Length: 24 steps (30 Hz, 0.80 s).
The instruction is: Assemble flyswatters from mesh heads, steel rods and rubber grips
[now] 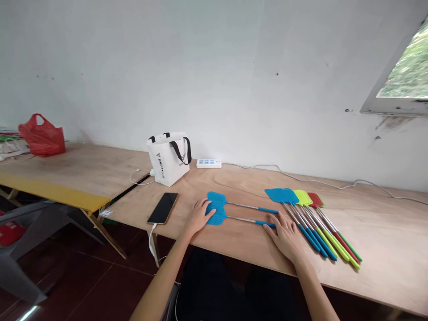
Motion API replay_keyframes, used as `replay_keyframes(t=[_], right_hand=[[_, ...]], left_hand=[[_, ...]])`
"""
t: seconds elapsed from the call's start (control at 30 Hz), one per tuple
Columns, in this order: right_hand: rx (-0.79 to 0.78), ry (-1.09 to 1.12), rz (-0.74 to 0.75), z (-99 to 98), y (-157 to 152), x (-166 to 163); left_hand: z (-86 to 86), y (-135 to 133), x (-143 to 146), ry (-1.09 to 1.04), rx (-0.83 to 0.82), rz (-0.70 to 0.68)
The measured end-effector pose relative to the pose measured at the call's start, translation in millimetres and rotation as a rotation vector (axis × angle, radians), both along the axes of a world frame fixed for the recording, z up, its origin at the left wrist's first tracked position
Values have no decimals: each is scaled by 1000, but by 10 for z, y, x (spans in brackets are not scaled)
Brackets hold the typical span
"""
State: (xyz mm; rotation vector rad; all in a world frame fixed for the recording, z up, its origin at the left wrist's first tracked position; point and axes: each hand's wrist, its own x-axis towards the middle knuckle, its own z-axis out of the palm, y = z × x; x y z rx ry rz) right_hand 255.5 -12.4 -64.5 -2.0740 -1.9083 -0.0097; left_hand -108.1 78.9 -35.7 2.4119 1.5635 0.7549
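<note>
Two blue fly swatters lie side by side on the wooden table, their heads to the left and handles to the right. The upper blue fly swatter (216,197) and the lower blue fly swatter (218,216) touch or overlap at the heads. My left hand (199,216) rests with fingers spread at the left edge of both heads. Over the handle ends lies my right hand (284,232), its fingers apart and flat. Right of it is a fanned row of fly swatters (302,198) with blue, yellow-green, red and green handles, their heads overlapping toward the back.
A phone (163,208) with a white cable lies left of my left hand. Behind stand a white bag (169,160) with black handles and a power strip (209,163), whose cord runs right along the wall. A red plastic bag (43,138) sits on the left table (83,165).
</note>
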Motion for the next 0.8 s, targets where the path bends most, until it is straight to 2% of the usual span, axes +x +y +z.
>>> replay_keyframes(t=[0.8], right_hand=[[23,10,-3,-14,-4,-7]], left_hand=[[13,-12,4,-12,-10,-8]])
